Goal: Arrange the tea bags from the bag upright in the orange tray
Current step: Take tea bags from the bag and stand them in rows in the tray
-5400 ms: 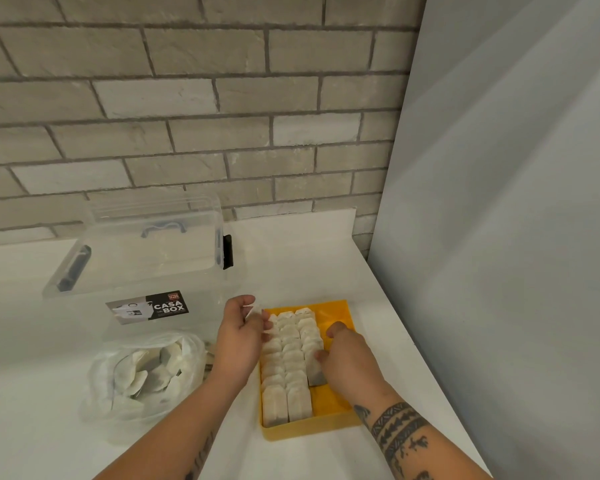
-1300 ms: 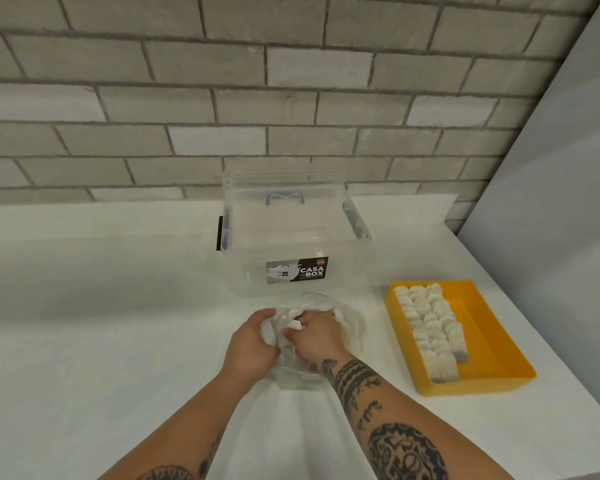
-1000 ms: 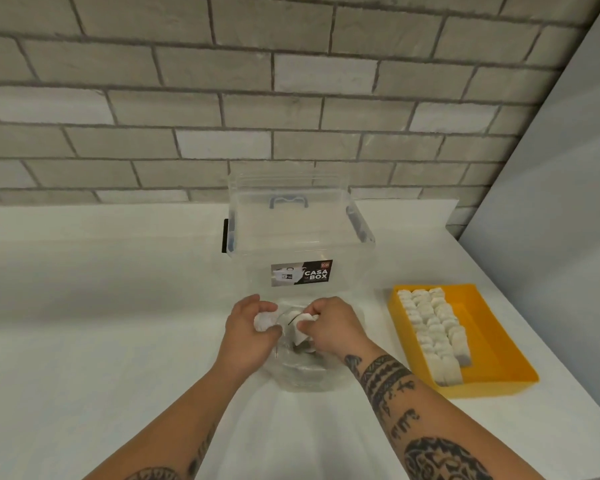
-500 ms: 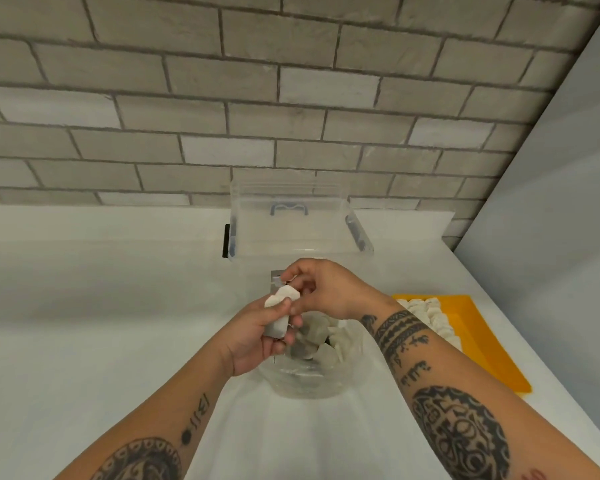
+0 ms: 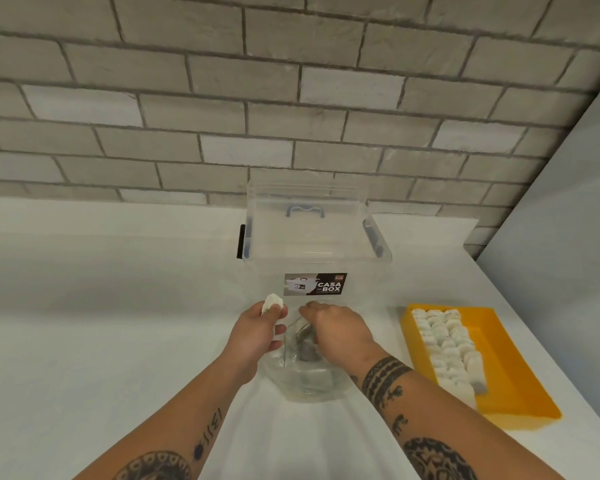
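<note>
Tea bags (image 5: 444, 348) stand in rows in the orange tray (image 5: 499, 375) by the right edge of the tabletop (image 5: 118, 306).
Left hand (image 5: 257, 336) pinches a tea bag (image 5: 272, 302) beside the clear bag (image 5: 305, 381); right hand (image 5: 338, 336) dips curled fingers inside it, grip unclear.

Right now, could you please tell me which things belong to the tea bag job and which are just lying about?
Job: plastic bag; tea bag pinched in the left hand; right hand at the bag's mouth; orange tray; rows of tea bags standing in it.
Lying about: clear storage box; white counter.
</note>
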